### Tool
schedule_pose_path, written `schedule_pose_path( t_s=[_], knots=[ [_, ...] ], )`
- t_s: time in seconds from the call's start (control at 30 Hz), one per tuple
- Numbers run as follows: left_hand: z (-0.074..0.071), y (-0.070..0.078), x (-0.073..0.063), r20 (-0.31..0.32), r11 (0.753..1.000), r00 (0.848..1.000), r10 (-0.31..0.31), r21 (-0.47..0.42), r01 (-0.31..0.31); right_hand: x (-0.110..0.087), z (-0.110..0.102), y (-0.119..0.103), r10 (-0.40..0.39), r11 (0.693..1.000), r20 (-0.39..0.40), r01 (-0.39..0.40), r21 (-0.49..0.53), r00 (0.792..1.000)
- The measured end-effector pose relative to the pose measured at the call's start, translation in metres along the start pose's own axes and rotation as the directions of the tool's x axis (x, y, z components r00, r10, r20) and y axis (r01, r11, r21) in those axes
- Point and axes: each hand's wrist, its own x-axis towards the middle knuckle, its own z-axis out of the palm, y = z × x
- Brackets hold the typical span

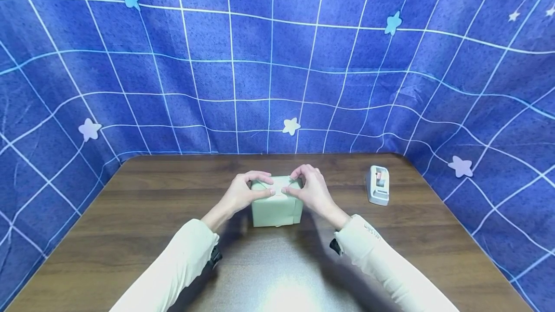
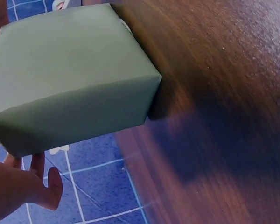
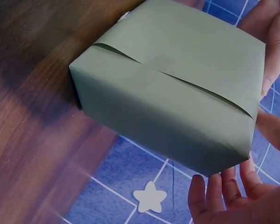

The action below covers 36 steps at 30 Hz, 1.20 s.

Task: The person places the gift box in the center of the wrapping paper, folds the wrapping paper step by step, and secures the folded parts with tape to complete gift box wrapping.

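A box wrapped in pale green paper (image 1: pixel 276 212) stands upright on the wooden table. My left hand (image 1: pixel 243 189) grips its top from the left, thumb on the folded paper near the front edge and fingers reaching over the top. From the other side my right hand (image 1: pixel 313 188) holds the top the same way, its thumb close to the left one. Folded flaps meet on top between the thumbs. A long paper seam, slightly gaping, runs along the wrapped box (image 3: pixel 163 93) in the right wrist view. Smooth paper covers the box (image 2: pixel 70 60) in the left wrist view.
A white tape dispenser (image 1: pixel 378 186) sits at the table's right side. Behind the brown wooden table (image 1: pixel 173 177) hangs a blue curtain (image 1: pixel 251 81) with white grid lines and stars. Dark bands show at both wrists.
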Motion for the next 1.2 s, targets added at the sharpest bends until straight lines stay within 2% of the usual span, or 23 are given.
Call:
schedule_pose_path(
  t_s=[0.13, 0.27, 0.37, 0.5, 0.63, 0.77, 1.03, 1.2],
  knots=[
    [-0.002, -0.001, -0.003, -0.020, 1.000, 1.000, -0.013, -0.029, 0.013, 0.000, 0.000, 0.000, 0.015, 1.000, 0.001, -0.015, 0.007, 1.000],
    [-0.003, -0.004, -0.005, -0.031, 0.996, 0.998, -0.061, -0.069, 0.058, 0.000, 0.000, 0.000, 0.028, 1.000, 0.012, -0.028, 0.003, 1.000],
    [-0.004, -0.005, -0.006, -0.028, 0.989, 0.993, -0.119, -0.095, 0.116, 0.000, -0.002, -0.001, 0.030, 0.999, 0.014, -0.030, 0.012, 0.999],
    [-0.004, -0.005, -0.005, -0.032, 0.983, 0.987, -0.159, -0.099, 0.155, 0.000, -0.006, -0.003, 0.057, 0.996, 0.019, -0.058, 0.075, 0.998],
    [-0.003, -0.006, -0.005, -0.036, 0.983, 0.987, -0.160, -0.094, 0.156, 0.000, -0.010, -0.003, 0.093, 0.983, 0.023, -0.096, 0.157, 0.995],
    [-0.004, -0.003, -0.005, -0.029, 0.982, 0.986, -0.166, -0.094, 0.163, 0.001, -0.012, -0.003, 0.082, 0.976, 0.031, -0.087, 0.201, 0.996],
    [-0.006, 0.026, -0.016, -0.023, 0.986, 0.988, -0.153, -0.067, 0.151, 0.001, -0.015, -0.005, 0.047, 0.968, 0.066, -0.062, 0.244, 0.997],
    [-0.006, 0.028, -0.016, -0.024, 0.985, 0.987, -0.160, -0.075, 0.158, 0.000, -0.014, -0.006, 0.016, 0.967, 0.075, -0.034, 0.253, 0.997]
  ],
)
